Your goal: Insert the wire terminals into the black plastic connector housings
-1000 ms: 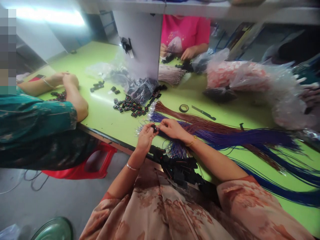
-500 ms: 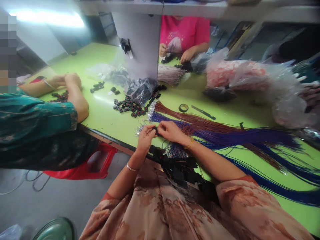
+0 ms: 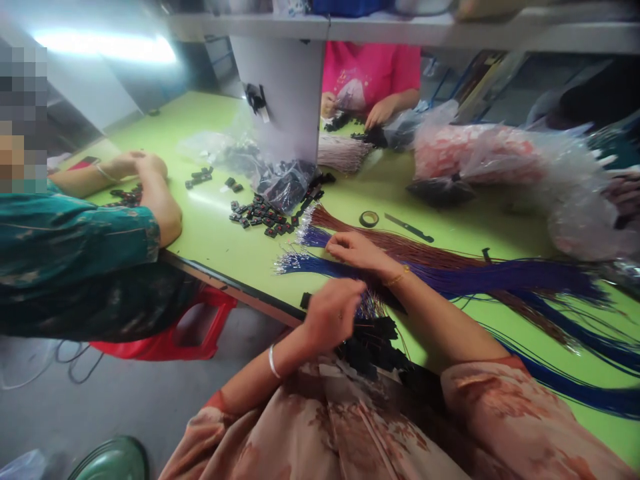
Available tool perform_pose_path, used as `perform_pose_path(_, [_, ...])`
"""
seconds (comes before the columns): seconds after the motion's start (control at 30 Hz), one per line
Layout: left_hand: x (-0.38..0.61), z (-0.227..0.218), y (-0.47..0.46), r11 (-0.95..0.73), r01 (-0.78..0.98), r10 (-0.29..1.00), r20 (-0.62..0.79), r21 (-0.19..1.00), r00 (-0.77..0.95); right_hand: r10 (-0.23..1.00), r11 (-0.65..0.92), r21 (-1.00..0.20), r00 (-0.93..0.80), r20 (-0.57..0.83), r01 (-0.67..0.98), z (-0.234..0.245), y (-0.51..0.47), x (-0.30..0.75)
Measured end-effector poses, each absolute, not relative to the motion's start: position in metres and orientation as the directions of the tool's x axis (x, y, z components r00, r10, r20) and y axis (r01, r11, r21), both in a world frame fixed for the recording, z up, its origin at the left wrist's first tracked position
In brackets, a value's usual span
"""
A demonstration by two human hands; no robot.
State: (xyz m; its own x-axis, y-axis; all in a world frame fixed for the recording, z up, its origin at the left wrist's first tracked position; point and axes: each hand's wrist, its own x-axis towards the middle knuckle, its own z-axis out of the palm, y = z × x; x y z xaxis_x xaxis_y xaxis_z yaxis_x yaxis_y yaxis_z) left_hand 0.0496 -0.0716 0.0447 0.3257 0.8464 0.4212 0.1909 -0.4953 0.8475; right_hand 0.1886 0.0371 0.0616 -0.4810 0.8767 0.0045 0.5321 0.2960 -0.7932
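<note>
My right hand (image 3: 359, 255) is closed over the wires, its fingertips pressed together beside the silver-tipped ends of a purple wire bundle (image 3: 314, 236). Whatever it pinches is too small to make out. Lower and closer to my body, my left hand (image 3: 331, 316) is smeared by motion, its fingers curled and partly hidden. It hovers by a heap of black pieces with wires (image 3: 376, 341) at the table edge. Left of my right hand lie the silver tips of a blue wire bundle (image 3: 313, 265). Brown wires (image 3: 345, 225) stretch along behind.
Small black connectors (image 3: 264, 217) with red spots are strewn before a plastic bag of black parts (image 3: 285, 183). A tape roll (image 3: 369, 219) and a knife (image 3: 409, 228) lie behind the wires. A co-worker's arm (image 3: 167, 213) rests at left; another person (image 3: 373, 80) works opposite.
My hands were together at a small black piece; now they are apart. My left hand has moved down and right towards the black heap, my right hand slightly right and up.
</note>
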Motion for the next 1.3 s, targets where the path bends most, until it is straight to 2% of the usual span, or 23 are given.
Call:
perform_pose_path(0.07, [0.068, 0.047, -0.088, -0.676, 0.178, 0.614, 0.413, 0.715, 0.673, 0.877, 0.364, -0.675, -0.479, 0.017, 0.641, 0.060, 0.036, 0.181])
perform_pose_path(0.1, [0.076, 0.047, -0.094, -0.731, 0.164, 0.515, 0.378, 0.662, 0.769, 0.877, 0.391, -0.601, -0.481, 0.013, 0.697, 0.057, 0.033, 0.175])
perform_pose_path(0.13, [0.082, 0.047, -0.097, -0.770, 0.149, 0.448, 0.359, 0.621, 0.819, 0.883, 0.408, -0.520, -0.470, 0.015, 0.751, 0.053, 0.029, 0.170])
perform_pose_path(0.2, [0.084, 0.046, -0.095, -0.805, 0.112, 0.400, 0.392, 0.583, 0.829, 0.898, 0.405, -0.413, -0.439, 0.014, 0.815, 0.045, 0.020, 0.160])
perform_pose_path(0.27, [0.070, 0.048, -0.080, -0.796, 0.098, 0.452, 0.480, 0.597, 0.752, 0.909, 0.387, -0.376, -0.417, 0.000, 0.842, 0.038, 0.013, 0.155])
perform_pose_path(0.33, [0.041, 0.050, -0.051, -0.742, 0.197, 0.613, 0.532, 0.640, 0.584, 0.918, 0.368, -0.347, -0.396, -0.012, 0.863, 0.034, 0.008, 0.155])
perform_pose_path(0.4, [0.005, 0.049, -0.012, -0.587, 0.502, 0.806, 0.517, 0.636, 0.287, 0.921, 0.371, -0.306, -0.388, 0.006, 0.877, 0.033, 0.007, 0.156])
perform_pose_path(0.47, [-0.031, 0.044, 0.030, -0.324, 0.777, 0.893, 0.445, 0.539, 0.064, 0.918, 0.389, -0.271, -0.394, 0.037, 0.880, 0.033, 0.006, 0.156])
perform_pose_path(0.53, [-0.057, 0.035, 0.064, -0.223, 0.893, 0.936, 0.342, 0.391, 0.084, 0.913, 0.402, -0.251, -0.406, 0.039, 0.880, 0.033, 0.006, 0.156])
perform_pose_path(0.6, [-0.073, 0.026, 0.083, -0.264, 0.921, 0.950, 0.240, 0.285, 0.198, 0.914, 0.400, -0.235, -0.405, 0.028, 0.886, 0.034, 0.006, 0.155])
perform_pose_path(0.67, [-0.081, 0.021, 0.086, -0.278, 0.930, 0.952, 0.199, 0.241, 0.233, 0.914, 0.400, -0.225, -0.406, 0.024, 0.888, 0.035, 0.006, 0.154])
perform_pose_path(0.77, [-0.087, 0.020, 0.074, -0.224, 0.941, 0.961, 0.218, 0.255, 0.169, 0.929, 0.365, -0.230, -0.369, 0.027, 0.902, 0.035, 0.005, 0.156])
perform_pose_path(0.87, [-0.093, 0.022, 0.059, -0.153, 0.922, 0.973, 0.216, 0.355, 0.079, 0.942, 0.331, -0.338, -0.330, 0.063, 0.881, 0.036, 0.008, 0.160])
perform_pose_path(0.93, [-0.096, 0.024, 0.051, -0.112, 0.858, 0.972, 0.233, 0.501, -0.009, 0.936, 0.346, -0.467, -0.334, 0.112, 0.814, 0.039, 0.011, 0.161])
perform_pose_path(1.0, [-0.094, 0.024, 0.043, -0.086, 0.677, 0.967, 0.225, 0.731, -0.120, 0.923, 0.374, -0.595, -0.347, 0.165, 0.712, 0.043, 0.015, 0.160])
perform_pose_path(1.07, [-0.086, 0.025, 0.034, -0.050, 0.329, 0.979, 0.112, 0.943, -0.172, 0.909, 0.393, -0.698, -0.366, 0.198, 0.598, 0.049, 0.018, 0.157])
perform_pose_path(1.1, [-0.079, 0.026, 0.029, -0.007, 0.124, 0.987, 0.027, 0.992, -0.155, 0.904, 0.394, -0.740, -0.375, 0.205, 0.545, 0.052, 0.019, 0.155])
perform_pose_path(1.17, [-0.063, 0.027, 0.018, 0.104, -0.217, 0.990, -0.122, 0.971, -0.073, 0.898, 0.382, -0.800, -0.388, 0.205, 0.462, 0.056, 0.019, 0.151])
perform_pose_path(1.2, [-0.055, 0.028, 0.013, 0.157, -0.329, 0.984, -0.175, 0.931, -0.026, 0.899, 0.374, -0.819, -0.389, 0.203, 0.436, 0.057, 0.018, 0.149])
perform_pose_path(1.3, [-0.035, 0.028, 0.002, 0.264, -0.493, 0.963, -0.254, 0.829, 0.089, 0.907, 0.352, -0.839, -0.373, 0.196, 0.415, 0.055, 0.014, 0.148])
